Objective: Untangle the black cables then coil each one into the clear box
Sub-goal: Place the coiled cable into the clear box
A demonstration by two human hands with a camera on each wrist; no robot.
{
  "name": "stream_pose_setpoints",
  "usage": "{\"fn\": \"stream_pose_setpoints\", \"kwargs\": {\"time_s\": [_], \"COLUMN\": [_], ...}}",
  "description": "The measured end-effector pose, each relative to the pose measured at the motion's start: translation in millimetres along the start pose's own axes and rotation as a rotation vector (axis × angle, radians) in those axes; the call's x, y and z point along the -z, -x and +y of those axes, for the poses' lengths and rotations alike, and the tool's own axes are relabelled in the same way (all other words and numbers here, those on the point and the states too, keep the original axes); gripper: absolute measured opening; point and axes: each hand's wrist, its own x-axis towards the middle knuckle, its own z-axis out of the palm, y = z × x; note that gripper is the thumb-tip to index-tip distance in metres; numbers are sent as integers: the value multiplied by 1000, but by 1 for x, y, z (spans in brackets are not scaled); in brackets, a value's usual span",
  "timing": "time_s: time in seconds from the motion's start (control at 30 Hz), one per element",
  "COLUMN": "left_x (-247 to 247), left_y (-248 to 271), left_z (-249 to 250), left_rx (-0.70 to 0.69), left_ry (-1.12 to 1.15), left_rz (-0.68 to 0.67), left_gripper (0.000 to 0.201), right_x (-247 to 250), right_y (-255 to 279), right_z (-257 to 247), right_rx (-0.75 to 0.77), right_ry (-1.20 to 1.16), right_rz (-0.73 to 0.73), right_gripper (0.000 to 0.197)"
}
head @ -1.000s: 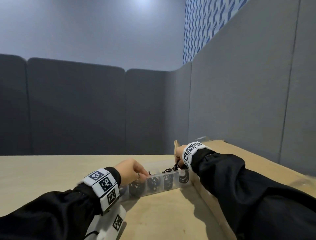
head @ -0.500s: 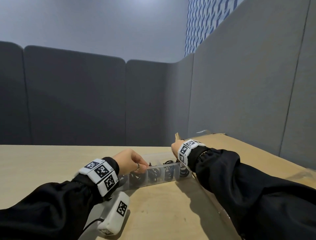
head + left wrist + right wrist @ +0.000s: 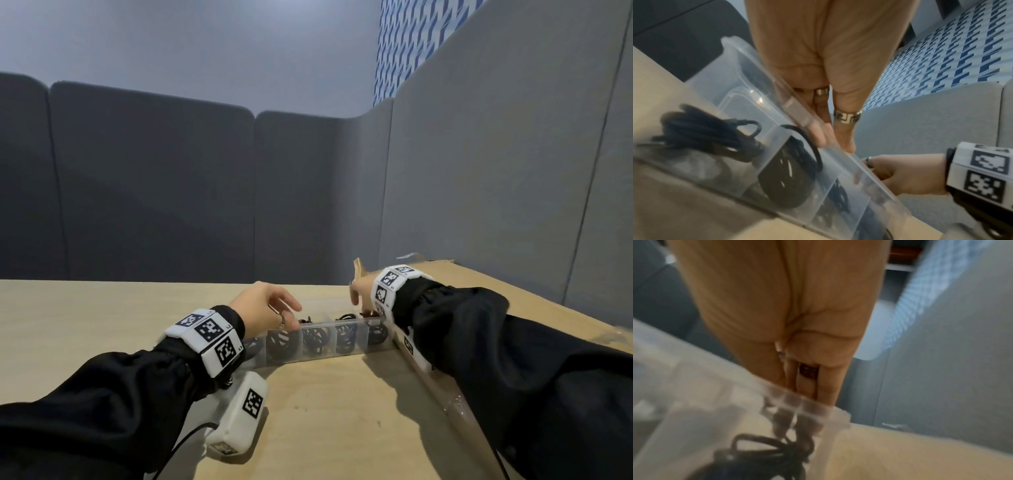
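A long clear box (image 3: pixel 329 353) with several compartments lies on the wooden table, with a coiled black cable (image 3: pixel 315 339) in most of them. My left hand (image 3: pixel 286 313) hovers over the box's left part with its fingers relaxed. In the left wrist view its fingertips (image 3: pixel 826 138) touch the clear top rim above the coiled cables (image 3: pixel 705 134). My right hand (image 3: pixel 356 298) is at the box's right end. Its fingers (image 3: pixel 813 386) point straight down at the rim above a cable coil (image 3: pixel 766 456). The right hand (image 3: pixel 900 175) holds nothing that I can see.
A flat brown cardboard piece (image 3: pixel 513 308) lies along the right side against the grey partition (image 3: pixel 479 205). More grey partitions close off the back. A white sensor unit (image 3: pixel 239 418) hangs under my left wrist. Bare tabletop (image 3: pixel 325 411) lies in front of the box.
My left hand's fingers have loosened from a curl over the box to a relaxed spread. My right hand stays at the box's right end. The head view has dipped slightly.
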Motion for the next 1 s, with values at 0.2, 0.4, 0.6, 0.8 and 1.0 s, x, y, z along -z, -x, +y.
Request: {"fn": "stream_pose_setpoints", "kwargs": {"time_s": [0.2, 0.4, 0.6, 0.8, 1.0], "left_x": [50, 54, 41, 44, 50], "left_y": [27, 50, 47, 41, 34], "left_z": [-7, -25, -25, -24, -30], "left_rx": [66, 349, 333, 285, 269], "left_ry": [-326, -156, 133, -174, -209], "left_rz": [251, 11, 114, 20, 48], "left_gripper": [21, 48, 31, 15, 10], "right_x": [-4, -10, -19, -17, -25], "right_y": [17, 21, 6, -14, -16], "right_z": [24, 25, 10, 24, 19], "right_rx": [-106, 7, -31, -55, -120], "right_ry": [-381, -390, -116, -61, -169], "right_rz": [84, -107, -7, -60, 41], "right_gripper": [21, 18, 48, 76, 83]}}
